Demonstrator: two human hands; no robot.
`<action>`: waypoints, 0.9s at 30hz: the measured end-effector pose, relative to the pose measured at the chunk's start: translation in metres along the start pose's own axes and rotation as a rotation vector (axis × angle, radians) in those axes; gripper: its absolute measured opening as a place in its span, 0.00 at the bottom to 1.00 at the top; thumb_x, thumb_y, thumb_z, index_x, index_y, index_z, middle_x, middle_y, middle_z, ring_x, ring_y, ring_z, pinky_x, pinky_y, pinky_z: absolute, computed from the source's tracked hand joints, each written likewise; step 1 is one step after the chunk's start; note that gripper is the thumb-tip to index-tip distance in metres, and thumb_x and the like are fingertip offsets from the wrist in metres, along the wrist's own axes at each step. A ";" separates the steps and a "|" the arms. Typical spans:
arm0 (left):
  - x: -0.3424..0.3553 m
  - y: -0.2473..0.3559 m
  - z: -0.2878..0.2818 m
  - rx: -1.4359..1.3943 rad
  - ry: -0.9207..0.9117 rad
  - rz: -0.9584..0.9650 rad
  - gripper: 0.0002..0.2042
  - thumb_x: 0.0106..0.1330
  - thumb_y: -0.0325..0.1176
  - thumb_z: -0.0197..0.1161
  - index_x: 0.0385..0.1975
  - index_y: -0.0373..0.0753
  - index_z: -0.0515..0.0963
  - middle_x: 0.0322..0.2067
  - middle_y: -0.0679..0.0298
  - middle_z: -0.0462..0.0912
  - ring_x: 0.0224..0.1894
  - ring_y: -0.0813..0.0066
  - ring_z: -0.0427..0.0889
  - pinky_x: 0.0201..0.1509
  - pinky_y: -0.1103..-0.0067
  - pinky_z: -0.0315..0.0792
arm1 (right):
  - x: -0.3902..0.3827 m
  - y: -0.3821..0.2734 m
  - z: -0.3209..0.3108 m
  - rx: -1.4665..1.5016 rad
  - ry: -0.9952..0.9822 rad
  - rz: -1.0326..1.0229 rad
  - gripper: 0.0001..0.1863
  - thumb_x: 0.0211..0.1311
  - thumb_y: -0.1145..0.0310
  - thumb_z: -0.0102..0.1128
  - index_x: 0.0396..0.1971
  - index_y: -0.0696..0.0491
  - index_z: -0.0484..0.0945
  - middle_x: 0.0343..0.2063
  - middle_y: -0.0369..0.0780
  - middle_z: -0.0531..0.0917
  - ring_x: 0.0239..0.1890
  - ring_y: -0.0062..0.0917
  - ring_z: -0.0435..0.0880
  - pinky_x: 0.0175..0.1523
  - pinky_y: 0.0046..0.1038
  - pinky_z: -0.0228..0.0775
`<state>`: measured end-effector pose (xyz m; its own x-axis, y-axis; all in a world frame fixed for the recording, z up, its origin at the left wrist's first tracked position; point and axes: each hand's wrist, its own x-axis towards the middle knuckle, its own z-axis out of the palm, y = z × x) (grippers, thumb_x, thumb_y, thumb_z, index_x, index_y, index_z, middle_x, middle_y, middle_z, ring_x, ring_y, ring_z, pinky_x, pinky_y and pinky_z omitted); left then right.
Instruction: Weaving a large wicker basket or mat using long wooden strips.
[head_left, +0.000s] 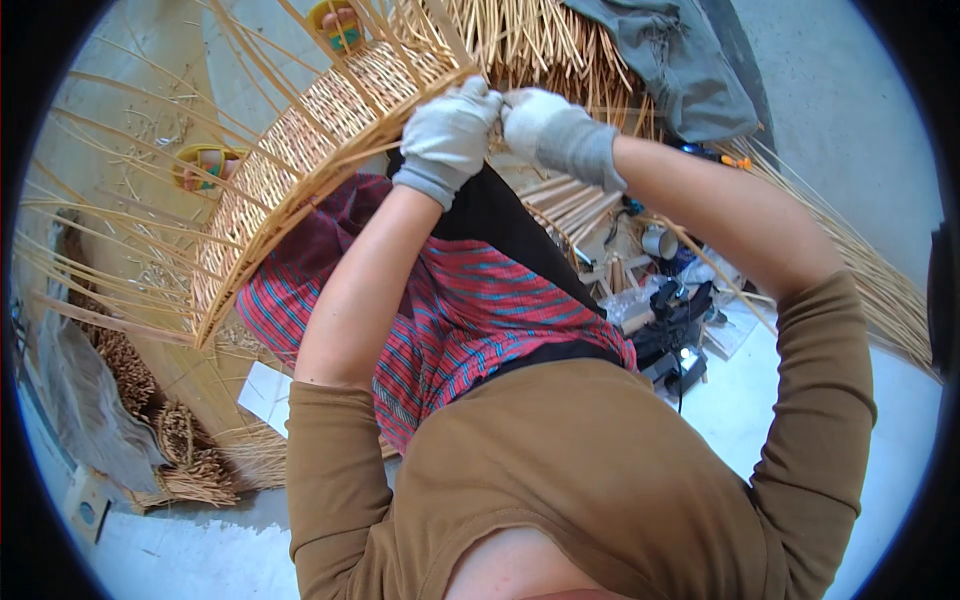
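Left hand [448, 132] and right hand [545, 122] meet at basket [325, 112] rim, fingers curled; I cannot tell whether clamped. Lap [480, 290] probably steadies it.

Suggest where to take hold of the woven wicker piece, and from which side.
Grip the woven wicker piece by its thick edge band, probably best toward the lower left, coming from the wearer's side. That edge faces the body as a continuous curve, while loose stakes fan out on the far side and would likely flex or snag.

Stakes [110, 318] in the way leftward, free floor [858, 130] at upper right
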<state>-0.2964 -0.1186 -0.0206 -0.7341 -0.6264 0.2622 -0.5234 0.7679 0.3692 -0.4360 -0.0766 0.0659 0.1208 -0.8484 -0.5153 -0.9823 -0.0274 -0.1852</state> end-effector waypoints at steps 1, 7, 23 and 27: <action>0.000 -0.002 0.002 -0.015 -0.011 -0.022 0.08 0.67 0.37 0.57 0.42 0.47 0.80 0.42 0.63 0.81 0.44 0.60 0.85 0.43 0.64 0.80 | 0.009 -0.003 0.005 0.150 0.077 0.128 0.12 0.57 0.69 0.58 0.36 0.56 0.87 0.41 0.48 0.87 0.44 0.43 0.87 0.52 0.35 0.79; 0.001 -0.019 0.003 -0.076 0.065 -0.105 0.09 0.67 0.35 0.56 0.43 0.45 0.80 0.41 0.59 0.81 0.41 0.54 0.85 0.43 0.62 0.78 | 0.034 0.001 0.013 0.065 0.127 0.073 0.15 0.56 0.71 0.59 0.43 0.55 0.86 0.43 0.50 0.87 0.46 0.43 0.87 0.53 0.36 0.79; 0.041 -0.027 -0.034 -1.109 -0.185 -0.782 0.34 0.59 0.10 0.43 0.71 0.33 0.60 0.61 0.47 0.73 0.63 0.59 0.76 0.59 0.75 0.80 | -0.133 0.003 0.083 0.107 0.114 -0.404 0.25 0.64 0.68 0.55 0.61 0.51 0.73 0.45 0.46 0.80 0.50 0.38 0.80 0.56 0.38 0.73; 0.029 -0.019 -0.013 -1.189 0.076 -0.642 0.34 0.61 0.10 0.41 0.72 0.35 0.58 0.62 0.51 0.75 0.66 0.63 0.74 0.65 0.73 0.75 | -0.099 0.080 0.179 0.788 0.462 0.170 0.18 0.69 0.79 0.54 0.57 0.54 0.76 0.45 0.39 0.84 0.47 0.21 0.83 0.54 0.24 0.74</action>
<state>-0.3020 -0.1525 -0.0081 -0.4575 -0.8635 -0.2123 -0.0456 -0.2157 0.9754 -0.5010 0.0995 -0.0476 -0.2513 -0.9390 -0.2346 -0.5800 0.3402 -0.7401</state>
